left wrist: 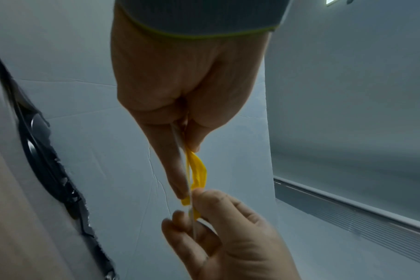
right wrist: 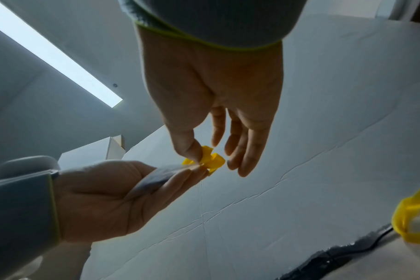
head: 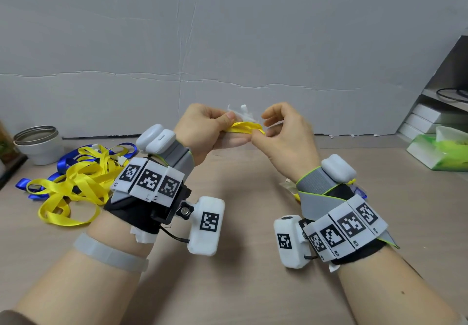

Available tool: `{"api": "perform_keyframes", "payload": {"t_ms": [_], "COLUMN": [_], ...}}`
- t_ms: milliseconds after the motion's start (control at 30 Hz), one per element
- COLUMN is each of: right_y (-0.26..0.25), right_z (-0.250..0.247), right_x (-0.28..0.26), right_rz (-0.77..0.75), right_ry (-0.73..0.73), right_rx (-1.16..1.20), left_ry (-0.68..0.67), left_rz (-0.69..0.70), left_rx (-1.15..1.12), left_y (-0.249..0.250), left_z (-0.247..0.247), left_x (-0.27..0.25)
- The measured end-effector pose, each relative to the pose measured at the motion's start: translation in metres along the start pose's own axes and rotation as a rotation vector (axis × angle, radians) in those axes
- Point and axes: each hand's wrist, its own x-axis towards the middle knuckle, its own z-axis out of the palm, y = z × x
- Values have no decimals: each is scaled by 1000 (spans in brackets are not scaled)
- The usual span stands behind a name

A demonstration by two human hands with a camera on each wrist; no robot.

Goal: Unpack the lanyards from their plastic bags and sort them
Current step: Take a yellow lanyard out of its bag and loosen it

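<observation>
Both hands are up above the wooden table. The left hand pinches a clear plastic bag with a folded yellow lanyard in it. The right hand pinches the lanyard's end. Loose yellow and blue lanyards lie piled on the left.
</observation>
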Motion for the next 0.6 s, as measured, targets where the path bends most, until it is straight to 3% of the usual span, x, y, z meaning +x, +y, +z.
{"api": "perform_keyframes", "payload": {"t_ms": [133, 300, 367, 600], "right_y": [0, -13, -13, -8], "right_z": [1, -2, -3, -3], "right_x": [0, -7, -7, -5], "right_rz": [-24, -27, 20, 233], "right_ry": [-12, -362, -421, -320], "right_rx": [-57, 78, 134, 361], "left_ry": [70, 288, 314, 275], "left_rz": [17, 75, 76, 206], "left_rx": [-86, -57, -58, 57], "left_y": [-4, -13, -14, -10], "left_z": [-1, -4, -5, -8], "left_x": [3, 8, 10, 12]}}
